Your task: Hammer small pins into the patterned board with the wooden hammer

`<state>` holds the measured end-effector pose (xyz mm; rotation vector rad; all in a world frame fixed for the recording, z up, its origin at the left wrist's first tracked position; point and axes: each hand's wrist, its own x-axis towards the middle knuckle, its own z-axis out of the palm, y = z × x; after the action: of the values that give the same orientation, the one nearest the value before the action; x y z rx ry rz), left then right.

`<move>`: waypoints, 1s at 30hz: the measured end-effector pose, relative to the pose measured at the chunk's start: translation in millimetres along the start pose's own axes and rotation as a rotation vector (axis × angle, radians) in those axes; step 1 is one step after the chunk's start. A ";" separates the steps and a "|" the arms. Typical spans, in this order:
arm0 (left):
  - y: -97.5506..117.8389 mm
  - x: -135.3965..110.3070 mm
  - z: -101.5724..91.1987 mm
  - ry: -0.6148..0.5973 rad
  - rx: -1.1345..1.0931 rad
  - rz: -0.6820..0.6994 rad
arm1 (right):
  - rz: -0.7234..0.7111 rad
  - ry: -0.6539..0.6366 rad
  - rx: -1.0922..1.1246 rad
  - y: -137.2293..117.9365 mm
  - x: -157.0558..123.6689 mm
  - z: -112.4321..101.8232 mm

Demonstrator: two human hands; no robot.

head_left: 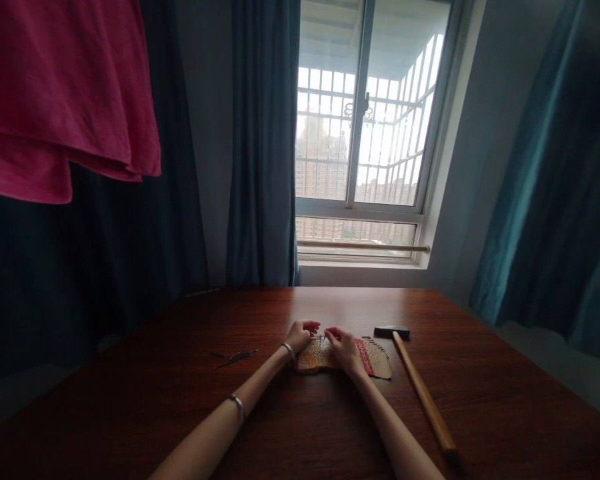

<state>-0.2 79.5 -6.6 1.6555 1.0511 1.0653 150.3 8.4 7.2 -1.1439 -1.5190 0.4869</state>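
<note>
A tan, perforated piece of material with a red patterned band (375, 360) lies on the dark wooden table (300, 413). Both my hands rest at its left end. My left hand (301, 333) is curled, fingers pinched near a thin upright needle-like thing between the hands. My right hand (344, 348) lies on the piece with its fingers pinched toward the same spot. What each hand grips is too small to make out. A bracelet sits on my left wrist and another on the forearm.
A hammer with a long wooden handle (423, 390) and dark head (391, 331) lies right of the piece. A small metal tool (237, 358) lies to the left. Blue curtains and a window stand behind the table; red cloth (60, 100) hangs upper left.
</note>
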 end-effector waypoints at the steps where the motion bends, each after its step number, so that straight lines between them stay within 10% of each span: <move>1: -2.6 3.4 1.5 -0.002 -0.027 -0.015 | -0.011 -0.002 -0.015 1.4 -1.0 0.1; 30: -3.4 -6.0 7.5 -0.043 -0.080 0.069 | -0.099 -0.085 -0.158 9.0 -3.1 -5.1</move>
<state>4.6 73.0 -12.9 1.6533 0.9177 1.0973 158.3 8.4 -0.2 -1.1747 -1.7037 0.3577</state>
